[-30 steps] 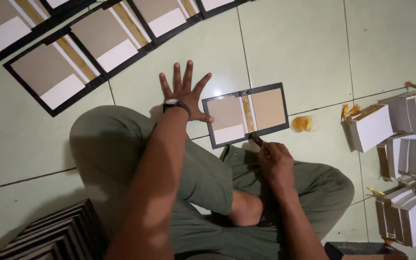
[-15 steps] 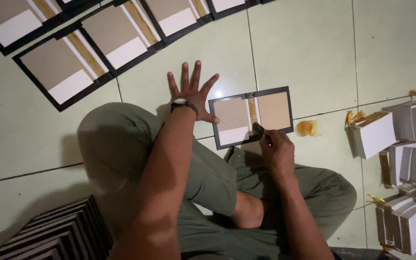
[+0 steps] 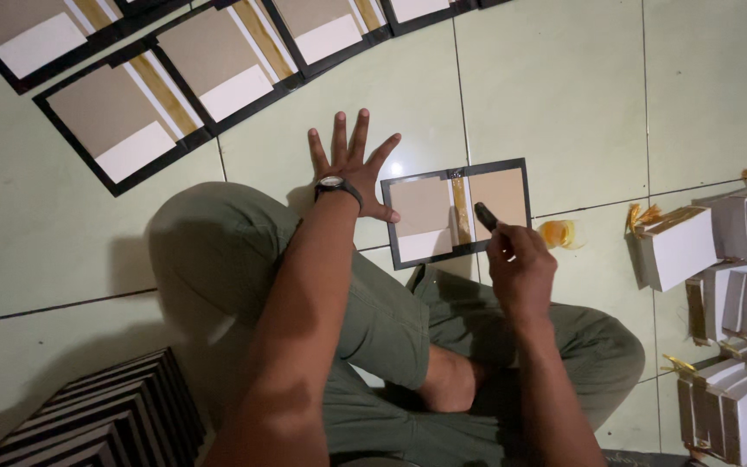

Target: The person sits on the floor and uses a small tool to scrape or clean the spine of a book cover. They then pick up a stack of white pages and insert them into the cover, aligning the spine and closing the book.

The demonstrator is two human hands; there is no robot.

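Person sitting cross-legged on a pale green tiled floor (image 3: 564, 104). Right hand (image 3: 520, 268) has its grip clamped on a short dark brush-like tool (image 3: 485, 215), tip resting on the black-edged open book cover with 2 tan cardboard panels (image 3: 456, 212), right by the yellowish spine strip. Left hand (image 3: 352, 169), black wristwatch (image 3: 334, 183) on the wrist, lies flat with its grip spread apart, thumb just touching the cover's left edge. Just right of the tool grip there's a small amber blob (image 3: 557, 233) on the floor, and further right, white paper blocks (image 3: 719, 285). Above the left hand, a row of similar black-edged covers (image 3: 175, 78). Below it, a stack of black boards (image 3: 97, 419).
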